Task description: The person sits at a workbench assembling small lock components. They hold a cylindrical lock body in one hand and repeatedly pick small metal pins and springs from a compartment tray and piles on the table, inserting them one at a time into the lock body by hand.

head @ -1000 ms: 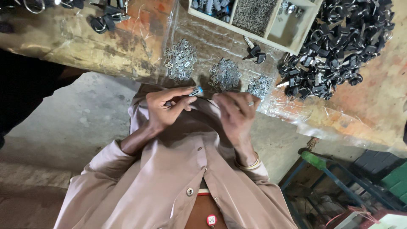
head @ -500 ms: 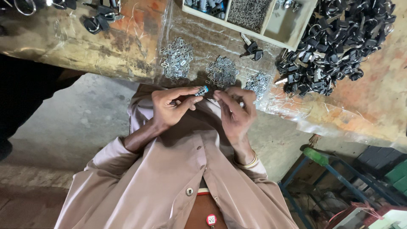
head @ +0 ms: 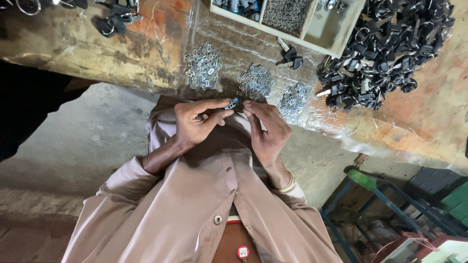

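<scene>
- Small part (head: 232, 103) — dark, short, with a blue tip.
- Left hand (head: 197, 122) pinches it between thumb and fingers.
- Right hand (head: 265, 131) — fingertips touch its end.

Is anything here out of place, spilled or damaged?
Nothing stands out. Both hands, left and right, pinch a small part above the lap. Metal pieces lie in three separate heaps on the table.

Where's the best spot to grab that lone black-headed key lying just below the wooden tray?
Probably pinch the black key by its chunky black head, coming from above. It lies flat on the plastic sheet, apart from the piles, and its metal blade looks too thin to grip.
</scene>
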Available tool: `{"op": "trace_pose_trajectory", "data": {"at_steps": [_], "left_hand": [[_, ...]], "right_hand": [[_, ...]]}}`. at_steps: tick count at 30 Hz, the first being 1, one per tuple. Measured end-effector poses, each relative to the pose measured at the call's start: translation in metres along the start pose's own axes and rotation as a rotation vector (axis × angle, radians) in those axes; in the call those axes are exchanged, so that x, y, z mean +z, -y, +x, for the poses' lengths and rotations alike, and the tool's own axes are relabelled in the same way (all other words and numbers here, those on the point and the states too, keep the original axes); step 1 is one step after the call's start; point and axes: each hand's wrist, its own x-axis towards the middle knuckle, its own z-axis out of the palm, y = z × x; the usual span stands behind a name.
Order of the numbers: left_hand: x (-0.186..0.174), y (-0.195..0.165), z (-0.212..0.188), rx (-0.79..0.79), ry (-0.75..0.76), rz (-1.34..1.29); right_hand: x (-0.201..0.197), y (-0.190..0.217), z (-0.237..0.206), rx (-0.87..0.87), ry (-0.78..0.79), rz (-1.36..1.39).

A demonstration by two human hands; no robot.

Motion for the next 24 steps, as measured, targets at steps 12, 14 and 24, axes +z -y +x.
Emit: {"op": "trace_pose_trajectory", "data": {"at_steps": [12,14,24], "left_hand": [[0.001,-0.002,0.0,-0.009,-0.005,0.004],[0.001,-0.002,0.001,-0.014,-0.003,-0.003],[0.001,-0.002,0.001,0.077,0.031,0.005]], "right_hand": [[0.0,-0.007,-0.002,0.029,-0.011,0.012],[0.002,-0.005,-0.003,-0.012,-0.013,-0.013],[0.011,-0.008,-0.004,0.185,-0.017,0.317]]}}
